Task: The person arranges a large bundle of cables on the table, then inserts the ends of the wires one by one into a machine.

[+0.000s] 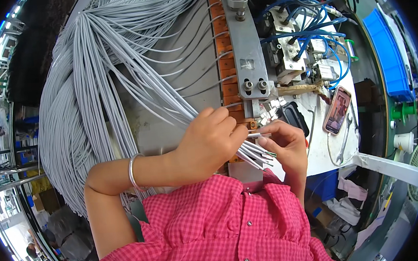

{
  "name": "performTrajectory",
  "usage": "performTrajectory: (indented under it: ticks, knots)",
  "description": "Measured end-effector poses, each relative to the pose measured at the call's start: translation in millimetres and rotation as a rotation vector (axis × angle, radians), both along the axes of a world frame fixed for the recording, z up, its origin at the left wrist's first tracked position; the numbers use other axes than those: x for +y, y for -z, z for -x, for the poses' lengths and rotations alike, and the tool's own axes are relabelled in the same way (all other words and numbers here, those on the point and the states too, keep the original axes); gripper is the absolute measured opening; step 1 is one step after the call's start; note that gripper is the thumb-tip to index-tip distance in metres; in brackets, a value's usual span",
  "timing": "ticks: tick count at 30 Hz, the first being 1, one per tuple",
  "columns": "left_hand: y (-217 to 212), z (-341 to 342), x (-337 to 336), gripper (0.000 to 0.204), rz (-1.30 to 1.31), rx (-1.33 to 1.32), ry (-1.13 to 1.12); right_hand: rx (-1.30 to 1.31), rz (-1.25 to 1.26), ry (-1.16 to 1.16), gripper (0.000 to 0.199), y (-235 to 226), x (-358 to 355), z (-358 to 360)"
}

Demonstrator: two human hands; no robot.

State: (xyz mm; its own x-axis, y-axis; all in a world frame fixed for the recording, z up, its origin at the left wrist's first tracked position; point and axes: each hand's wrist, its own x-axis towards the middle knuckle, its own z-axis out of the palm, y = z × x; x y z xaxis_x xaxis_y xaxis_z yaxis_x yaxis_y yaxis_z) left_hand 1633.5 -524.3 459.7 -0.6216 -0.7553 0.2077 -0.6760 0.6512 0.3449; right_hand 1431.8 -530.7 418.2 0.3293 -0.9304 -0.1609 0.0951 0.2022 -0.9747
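Observation:
A thick bundle of grey cables runs down from the upper left and passes through my left hand, which is closed round it. Below that hand, the stripped cable ends fan out, with thin coloured wires at some tips. Beside the bundle, the thumb and fingers of my right hand pinch at the end of one cable, and fine wires show at its tip. Both hands are just below a row of orange blocks, where several single cables lie in the slots.
Right of the blocks stands a metal plate with bolts, then pneumatic valves with blue tubes. A phone, a wrench and a black case lie on the white table. A blue bin stands far right.

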Motion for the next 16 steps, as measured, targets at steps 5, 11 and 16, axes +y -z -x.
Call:
performTrajectory:
  ticks: [5, 11, 16]
  knots:
    - [-3, -2, 1, 0.022, -0.023, 0.09, -0.012, -0.065, -0.022, 0.101, 0.008, 3, 3, -4]
    - [-3, -2, 4, 0.03, 0.018, 0.066, -0.031, -0.053, -0.032, 0.141, 0.008, 12, 4, 1]
    - [-6, -3, 4, 0.037, -0.056, -0.019, -0.039, -0.003, -0.088, 0.16, 0.006, 5, 6, -2]
